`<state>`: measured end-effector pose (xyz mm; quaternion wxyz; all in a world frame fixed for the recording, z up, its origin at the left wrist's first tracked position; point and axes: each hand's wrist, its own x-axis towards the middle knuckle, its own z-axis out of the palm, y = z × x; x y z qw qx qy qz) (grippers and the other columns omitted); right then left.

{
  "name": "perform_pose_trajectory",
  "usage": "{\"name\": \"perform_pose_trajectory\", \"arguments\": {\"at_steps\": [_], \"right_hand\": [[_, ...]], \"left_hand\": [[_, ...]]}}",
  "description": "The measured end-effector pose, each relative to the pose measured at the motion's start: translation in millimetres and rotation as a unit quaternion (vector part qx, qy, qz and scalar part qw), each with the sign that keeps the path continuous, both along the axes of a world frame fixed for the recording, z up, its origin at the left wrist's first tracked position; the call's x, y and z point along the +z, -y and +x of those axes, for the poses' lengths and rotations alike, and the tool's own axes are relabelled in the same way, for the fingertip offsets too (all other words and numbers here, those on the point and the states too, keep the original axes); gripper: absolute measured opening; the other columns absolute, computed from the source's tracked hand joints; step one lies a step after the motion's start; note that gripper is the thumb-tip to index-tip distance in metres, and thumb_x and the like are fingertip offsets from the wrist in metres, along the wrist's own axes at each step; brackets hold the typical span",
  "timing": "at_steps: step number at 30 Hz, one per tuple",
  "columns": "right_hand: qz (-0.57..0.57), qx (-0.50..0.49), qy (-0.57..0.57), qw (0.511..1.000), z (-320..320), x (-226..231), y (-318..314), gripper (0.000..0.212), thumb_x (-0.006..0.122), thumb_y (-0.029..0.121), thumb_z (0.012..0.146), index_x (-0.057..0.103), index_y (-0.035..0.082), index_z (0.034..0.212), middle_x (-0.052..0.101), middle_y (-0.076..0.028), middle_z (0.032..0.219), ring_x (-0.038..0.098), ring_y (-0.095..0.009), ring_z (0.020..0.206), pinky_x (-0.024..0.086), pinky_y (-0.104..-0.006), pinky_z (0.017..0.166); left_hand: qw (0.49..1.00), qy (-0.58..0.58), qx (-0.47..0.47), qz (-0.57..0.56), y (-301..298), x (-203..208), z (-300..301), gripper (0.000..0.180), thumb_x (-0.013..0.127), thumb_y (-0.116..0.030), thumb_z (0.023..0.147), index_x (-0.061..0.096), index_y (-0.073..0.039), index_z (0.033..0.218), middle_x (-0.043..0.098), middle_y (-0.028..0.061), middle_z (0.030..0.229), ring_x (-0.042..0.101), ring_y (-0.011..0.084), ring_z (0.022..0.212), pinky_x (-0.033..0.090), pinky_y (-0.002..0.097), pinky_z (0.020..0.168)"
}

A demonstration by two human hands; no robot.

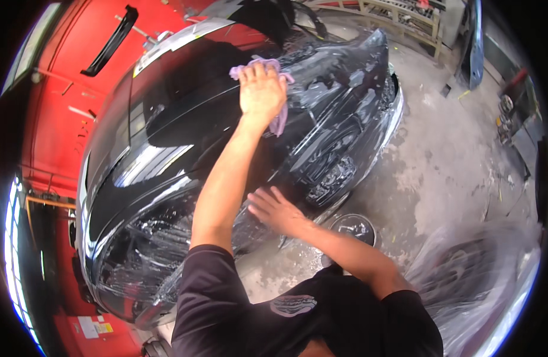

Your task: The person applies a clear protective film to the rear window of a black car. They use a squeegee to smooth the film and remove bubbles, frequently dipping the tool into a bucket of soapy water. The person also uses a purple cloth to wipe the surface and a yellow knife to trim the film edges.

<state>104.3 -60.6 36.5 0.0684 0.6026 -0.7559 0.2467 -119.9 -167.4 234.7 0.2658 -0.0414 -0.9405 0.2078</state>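
A glossy black car (226,113) fills the middle of the view. Clear, wrinkled plastic film (339,95) covers its right end and part of its near side. Stretched far forward, my left hand (262,92) presses a crumpled light-purple cloth (278,124) onto the bodywork by the film's edge. The cloth bunches out around my fingers. My right hand (277,211) is nearer to me, fingers spread, at the car's near side. Nothing is in it, and whether it touches the surface I cannot tell.
A round dark bucket (354,227) stands on the grey concrete floor (434,166) by the car. At the right lies a plastic-wrapped wheel-like object (476,268), blurred. A metal rack (399,24) and a blue panel (475,44) are at the far right; a red wall (60,119) rises at left.
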Motion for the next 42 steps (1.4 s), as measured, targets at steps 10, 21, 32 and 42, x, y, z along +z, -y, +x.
{"name": "perform_pose_trajectory", "arguments": {"at_steps": [10,21,32,42], "right_hand": [[-0.039,0.042,0.063,0.996,-20.6,-5.9,-9.8,0.055,0.054,0.017,0.101,0.054,0.008,0.155,0.037,-0.012,0.172,0.027,-0.030,0.163,0.017,-0.0591,0.133],[-0.070,0.002,0.036,0.997,-15.0,-12.5,-3.0,0.042,0.055,0.023,0.101,0.069,0.012,0.139,0.060,-0.008,0.152,0.040,-0.029,0.155,0.021,-0.0573,0.132],[0.057,-0.017,0.023,0.998,-0.3,14.1,-0.5,0.069,0.061,0.016,0.100,0.041,0.018,0.167,0.020,-0.005,0.180,0.015,-0.029,0.167,0.012,-0.0581,0.135],[0.001,0.008,0.073,0.997,-0.3,11.4,-6.5,0.054,0.050,0.030,0.112,0.046,0.016,0.164,0.026,-0.012,0.178,0.017,-0.033,0.166,0.013,-0.0603,0.133]], "left_hand": [[0.985,0.107,-0.105,0.088,-71.2,-54.6,-171.8,0.056,0.049,-0.042,0.108,0.059,-0.003,0.147,0.064,0.0298,0.135,0.060,0.0497,0.126,0.045,0.0567,0.112],[0.982,0.116,-0.151,0.011,-92.1,-73.9,-167.2,0.058,0.050,-0.044,0.110,0.051,-0.015,0.160,0.050,0.0219,0.159,0.045,0.0466,0.147,0.033,0.0563,0.125],[0.985,0.068,-0.134,-0.081,22.2,-29.2,93.8,0.061,0.063,-0.040,0.103,0.053,-0.014,0.157,0.043,0.0158,0.167,0.034,0.0419,0.157,0.023,0.0664,0.127],[0.994,-0.105,-0.021,0.004,81.7,6.8,185.3,0.059,0.075,-0.026,0.094,0.058,-0.005,0.146,0.045,0.0260,0.157,0.037,0.0545,0.149,0.031,0.0696,0.120]]}}
